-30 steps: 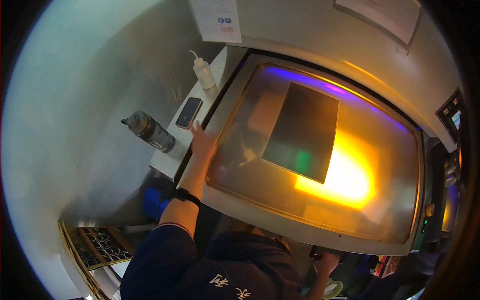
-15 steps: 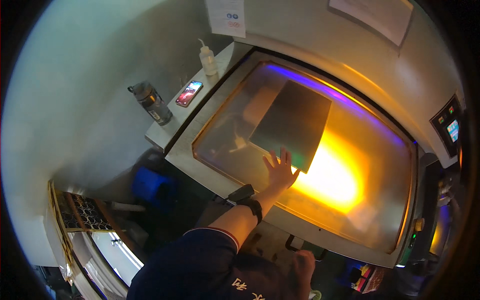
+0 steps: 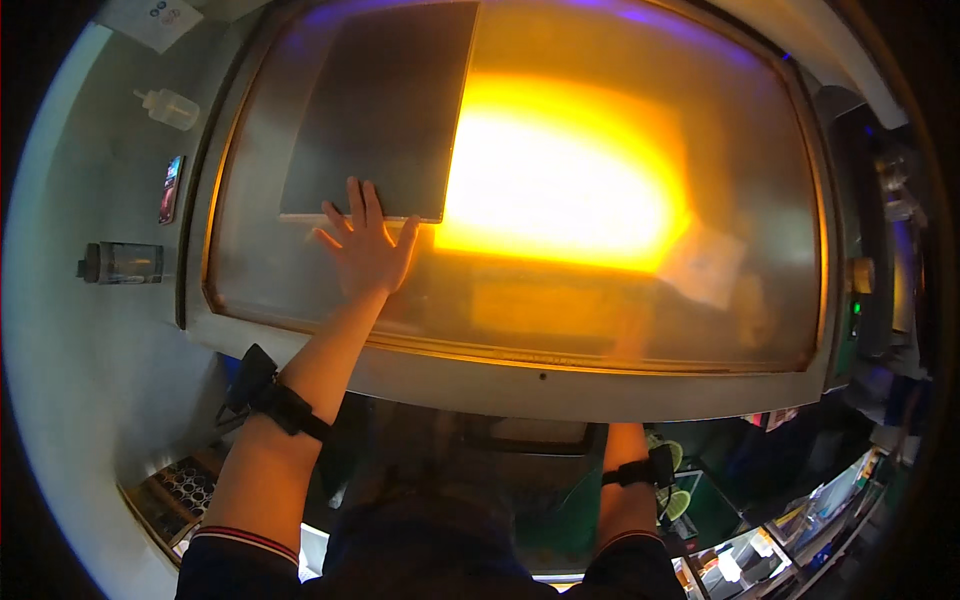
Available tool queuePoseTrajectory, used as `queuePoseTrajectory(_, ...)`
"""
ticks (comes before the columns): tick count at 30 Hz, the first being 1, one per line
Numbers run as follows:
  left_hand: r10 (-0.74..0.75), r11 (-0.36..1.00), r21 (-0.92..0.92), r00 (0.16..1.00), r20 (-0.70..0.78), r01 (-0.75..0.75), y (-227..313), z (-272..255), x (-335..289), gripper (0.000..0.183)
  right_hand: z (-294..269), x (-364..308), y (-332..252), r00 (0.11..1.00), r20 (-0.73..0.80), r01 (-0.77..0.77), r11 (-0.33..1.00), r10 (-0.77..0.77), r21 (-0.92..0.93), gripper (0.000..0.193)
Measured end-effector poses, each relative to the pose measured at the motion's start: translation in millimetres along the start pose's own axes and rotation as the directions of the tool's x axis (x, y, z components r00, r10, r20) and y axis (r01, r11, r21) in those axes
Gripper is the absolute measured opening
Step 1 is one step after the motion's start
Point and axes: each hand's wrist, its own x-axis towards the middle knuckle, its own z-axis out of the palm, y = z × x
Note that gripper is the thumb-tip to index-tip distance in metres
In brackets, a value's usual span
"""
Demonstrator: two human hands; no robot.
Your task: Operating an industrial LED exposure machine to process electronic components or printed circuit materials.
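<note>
The left hand is spread flat, fingers wide, on the glass lid, its fingertips laid at the lower edge of the dark sheet (seen under the glass). The right hand is hidden below the machine's front edge, so its state cannot be told. A bottle lies well to the left on the counter.

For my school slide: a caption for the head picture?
Left hand flat on a glowing glass panel, touching a dark sheet.
</note>
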Motion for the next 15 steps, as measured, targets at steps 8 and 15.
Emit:
queuePoseTrajectory(8, -0.013, 1.0, -0.012, 1.0, 0.018, 0.013, -0.5, -12.7, -3.4, 0.087, 66.9, -41.2, 32.3, 0.999, -0.034, -0.018, 0.973, 0.026, 0.229, 0.033)
queuePoseTrajectory(15, -0.028, 0.999, -0.034, 0.996, 0.087, 0.031, 1.2, -20.7, -7.4, 0.088, -2.4, -104.5, 7.1, 0.982, -0.113, 0.176, 0.944, -0.15, 0.28, 0.033)
